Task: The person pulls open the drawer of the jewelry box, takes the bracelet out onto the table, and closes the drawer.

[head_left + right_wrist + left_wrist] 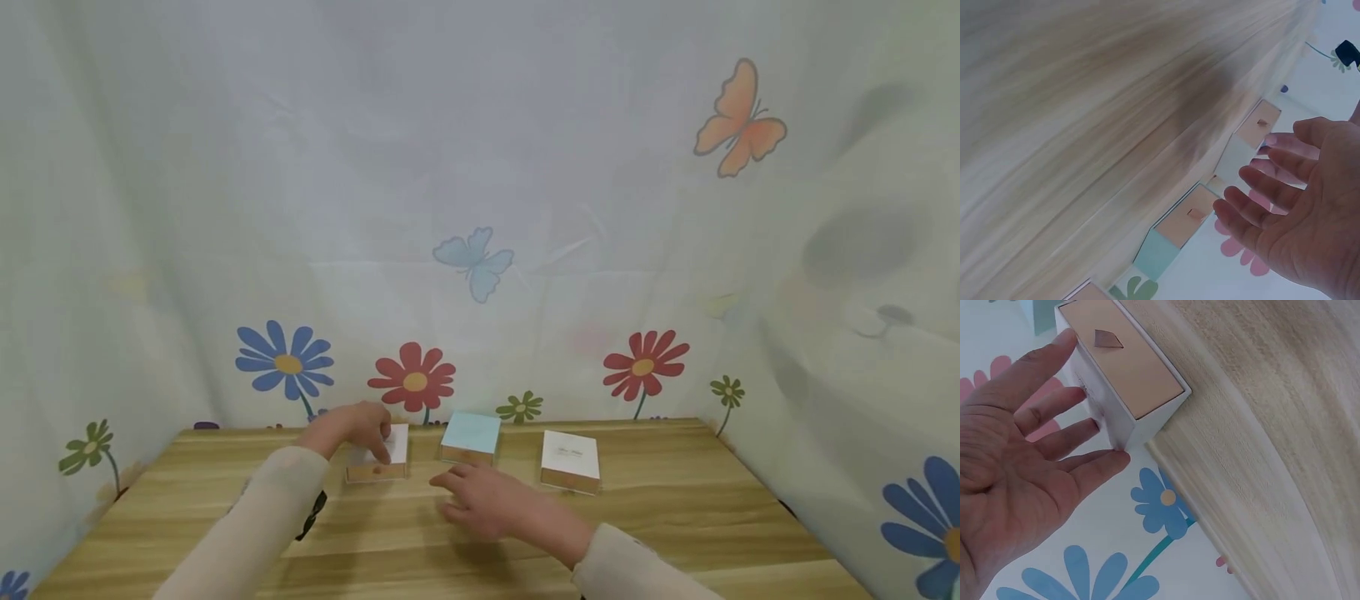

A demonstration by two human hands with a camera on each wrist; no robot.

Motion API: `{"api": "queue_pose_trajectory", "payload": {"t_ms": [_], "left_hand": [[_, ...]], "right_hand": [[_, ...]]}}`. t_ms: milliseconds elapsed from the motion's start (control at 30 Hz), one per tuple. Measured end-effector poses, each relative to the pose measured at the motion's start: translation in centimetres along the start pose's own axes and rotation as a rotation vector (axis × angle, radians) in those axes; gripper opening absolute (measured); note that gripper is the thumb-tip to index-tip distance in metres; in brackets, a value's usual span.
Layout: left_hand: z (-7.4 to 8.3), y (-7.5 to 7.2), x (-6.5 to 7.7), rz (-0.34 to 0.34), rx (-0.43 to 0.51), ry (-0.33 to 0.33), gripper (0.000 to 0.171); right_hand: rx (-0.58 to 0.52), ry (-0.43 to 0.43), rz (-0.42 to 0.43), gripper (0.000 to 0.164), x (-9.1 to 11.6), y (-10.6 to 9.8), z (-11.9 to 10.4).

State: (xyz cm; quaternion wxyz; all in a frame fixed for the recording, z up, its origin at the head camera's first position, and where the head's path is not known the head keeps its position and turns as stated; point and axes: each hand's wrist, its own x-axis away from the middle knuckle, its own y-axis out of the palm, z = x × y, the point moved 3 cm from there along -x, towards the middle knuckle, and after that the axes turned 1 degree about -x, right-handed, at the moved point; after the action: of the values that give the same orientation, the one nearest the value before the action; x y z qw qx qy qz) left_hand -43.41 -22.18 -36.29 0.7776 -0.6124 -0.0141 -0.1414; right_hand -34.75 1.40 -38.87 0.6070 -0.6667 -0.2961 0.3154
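Left hand [360,427]: we note it over the white box [398,448] at the left of the row. In the left wrist view its fingers are spread and only slightly bent, tips at the white top, one reaching the edge of the peach-coloured near panel. They are not wrapped round the box. Whether every tip makes contact, we cannot tell.

Right hand [487,500]: fingers loosely extended and parted, pointing left, nothing held. We place it above the table [675,500], just on the near side of the pale blue box [471,435], apart from it.

Boxes: we count three in a row along the far part of the wooden table, lying flat. The pale blue one is in the middle, slightly farther back than its neighbours; the second white box [570,456], with small dark lettering on top, is at the right. A small tab [1108,339] shows on the left box's near panel; the pale blue box has a similar one.

Surroundings: we see a pale curtain [585,167] behind the far edge, printed with flowers and butterflies. A dark item [312,515] lies beside the left sleeve [255,512]; we cannot identify it.
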Motion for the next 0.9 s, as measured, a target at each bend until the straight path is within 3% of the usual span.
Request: {"api": "queue_pose_trajectory", "payload": {"t_ms": [333,500,700,900], "left_hand": [[-0.1,0.3,-0.6,0.048,-0.036,0.021,0.039],[0.5,0.7,-1.1,0.09,-0.039,0.032,0.041],[1.2,0.6,-1.0,0.107,-0.009,-0.005,0.039],[0.9,0.6,-0.7,0.113,-0.03,-0.024,0.041]], "right_hand": [[0.006,0.003,-0.003,0.029,-3.9,0.8,-1.8],[-0.092,0.084,0.008,0.027,-6.0,1.6,-1.3],[-0.17,0.156,0.042,0.021,-8.0,2.0,-0.3],[-0.22,0.171,0.066,0.013,-9.0,2.5,-1.8]]}}
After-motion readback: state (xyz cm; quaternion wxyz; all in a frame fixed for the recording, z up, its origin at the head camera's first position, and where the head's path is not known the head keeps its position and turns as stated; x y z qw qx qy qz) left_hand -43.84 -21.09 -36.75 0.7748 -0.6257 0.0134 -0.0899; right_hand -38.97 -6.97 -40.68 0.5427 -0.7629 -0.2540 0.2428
